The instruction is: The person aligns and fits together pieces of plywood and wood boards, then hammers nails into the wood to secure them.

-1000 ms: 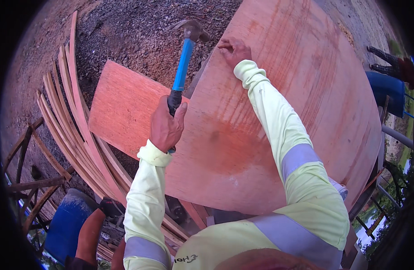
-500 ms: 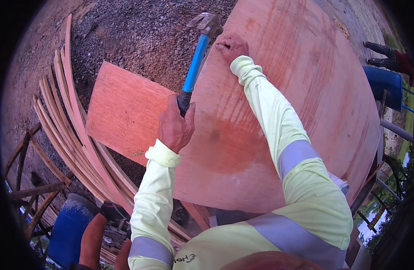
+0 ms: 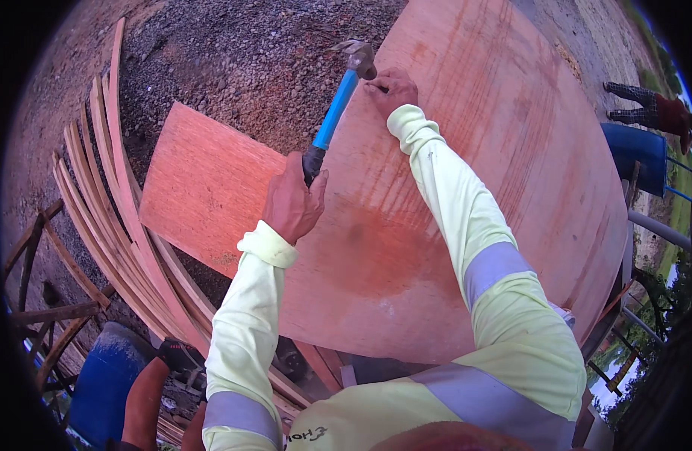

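My left hand is wrapped round the black grip of a claw hammer with a blue shaft. The hammer's metal head is just left of my right hand, close to the edge of a large plywood sheet. My right hand rests on that sheet near its far left edge, thumb and fingers drawn together. Whatever they pinch is too small to make out. A smaller orange-toned plywood piece lies to the left of the large sheet, partly behind my left hand.
Long thin wooden strips lie in a bundle on the left. Gravel covers the ground beyond. A blue drum stands at lower left beside another person's legs. Another blue container and a person are at right.
The hammer's head has come down and to the right, closer to my right hand. My right hand keeps its place on the plywood edge. The view has shifted slightly.
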A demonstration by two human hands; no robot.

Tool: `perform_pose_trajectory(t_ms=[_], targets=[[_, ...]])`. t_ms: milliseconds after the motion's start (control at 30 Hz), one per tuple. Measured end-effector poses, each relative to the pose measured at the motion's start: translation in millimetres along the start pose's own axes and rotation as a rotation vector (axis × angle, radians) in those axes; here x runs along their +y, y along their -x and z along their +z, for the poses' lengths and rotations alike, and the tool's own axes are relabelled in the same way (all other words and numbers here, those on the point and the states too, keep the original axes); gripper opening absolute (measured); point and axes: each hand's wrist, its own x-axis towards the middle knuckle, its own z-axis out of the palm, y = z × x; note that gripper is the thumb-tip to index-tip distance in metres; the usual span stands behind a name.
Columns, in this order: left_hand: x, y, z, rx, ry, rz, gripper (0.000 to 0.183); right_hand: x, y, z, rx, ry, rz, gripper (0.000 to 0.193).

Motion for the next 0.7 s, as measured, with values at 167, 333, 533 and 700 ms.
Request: perform_pose_trajectory(t_ms=[167, 333, 533, 700], targets=[[4.8, 29.1, -29.5, 0.042, 0.273, -0.084, 0.029, 35.7, -39.5, -40.0, -0.166, 0.142, -0.231, 0.034], [4.7, 32.1, -43.1, -0.217, 0.893, -0.586, 0.024, 27.7, -71.3, -16.0, -0.301, 0.471, -0.398, 0.037], [-18.2, 28.1, -30.6, -0.379, 1.123, -0.734, 0.022, 27.6, -77.7, -8.9, -0.418, 0.392, -0.327, 0.039], [-27.2, 19.5, -40.0, -0.415, 1.133, -0.735, 0.019, 25.6, -80.8, -9.5, -0.47, 0.483, -0.386, 0.035]])
